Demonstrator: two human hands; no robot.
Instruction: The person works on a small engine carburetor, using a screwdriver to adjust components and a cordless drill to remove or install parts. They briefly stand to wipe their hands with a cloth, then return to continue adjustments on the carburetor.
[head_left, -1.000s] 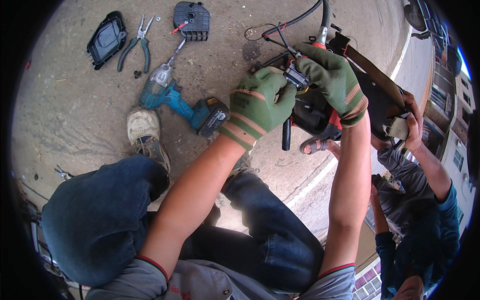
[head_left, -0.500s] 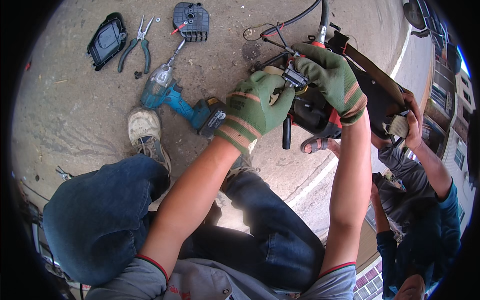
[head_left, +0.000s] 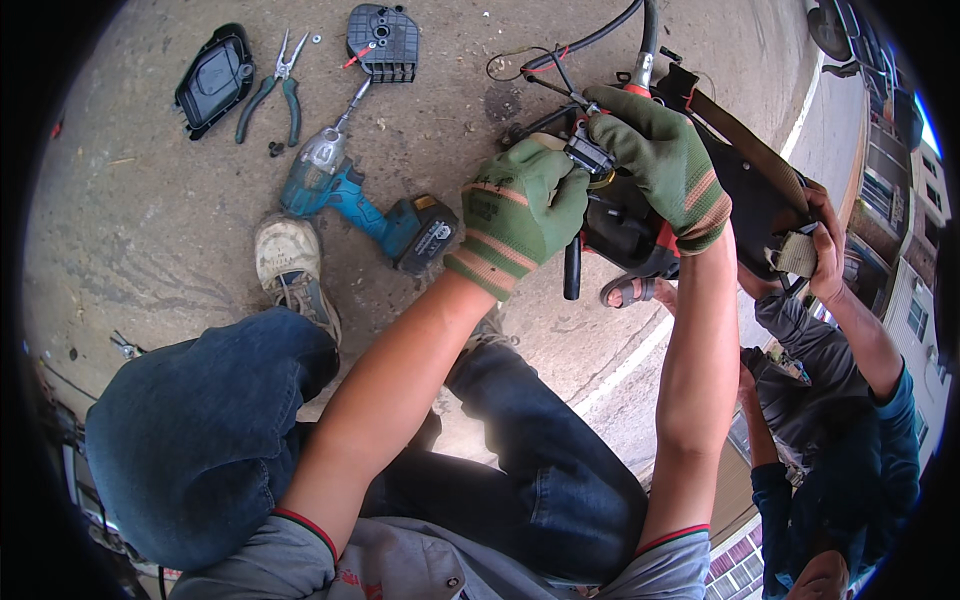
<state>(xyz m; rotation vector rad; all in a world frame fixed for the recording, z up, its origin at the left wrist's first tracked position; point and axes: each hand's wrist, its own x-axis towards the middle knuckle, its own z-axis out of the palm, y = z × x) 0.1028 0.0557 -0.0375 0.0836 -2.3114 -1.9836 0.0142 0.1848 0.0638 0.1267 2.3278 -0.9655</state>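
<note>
While the right gloved hand [head_left: 655, 150] pinches the small metal part [head_left: 588, 154], the left gloved hand [head_left: 525, 205] curls against it — exact hold hidden | part: at the red-and-black machine [head_left: 622, 228], long axis slanting down rightward | two dark covers [head_left: 215, 82] — one bearing a red piece [head_left: 359, 56] | one pliers [head_left: 283, 72], one power driver [head_left: 350, 205]

Toward one o'clock, the gloved left hand [head_left: 520, 207] and right hand [head_left: 655, 165] partly hide a small metal part [head_left: 588, 153], a dark hose [head_left: 651, 28] leaves the top edge, and at four o'clock the bottom edge crops a co-worker [head_left: 840, 475].
</note>
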